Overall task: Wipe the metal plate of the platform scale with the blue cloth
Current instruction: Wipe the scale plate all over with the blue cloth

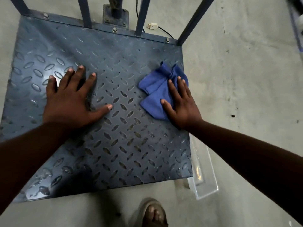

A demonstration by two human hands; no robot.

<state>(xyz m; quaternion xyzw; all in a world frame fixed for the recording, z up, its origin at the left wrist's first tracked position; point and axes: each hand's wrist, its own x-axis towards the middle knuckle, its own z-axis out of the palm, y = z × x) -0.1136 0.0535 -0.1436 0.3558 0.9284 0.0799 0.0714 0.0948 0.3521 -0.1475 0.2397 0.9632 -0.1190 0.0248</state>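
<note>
The platform scale's dark blue-grey metal plate [101, 145], with a raised diamond tread, fills the middle of the view on the floor. A crumpled blue cloth [155, 89] lies on the plate near its right edge. My right hand [182, 105] presses flat on the cloth with straight, spread fingers, covering its right part. My left hand [70, 100] rests flat on the bare plate at the left of centre, fingers spread, holding nothing.
Blue metal rails [141, 15] and a bolted post base [114, 15] rise along the plate's far edge. A white plug on a black cord [153, 26] lies behind it. A clear plastic box [203, 174] sits by the right front corner. A sandalled foot [153, 213] stands in front.
</note>
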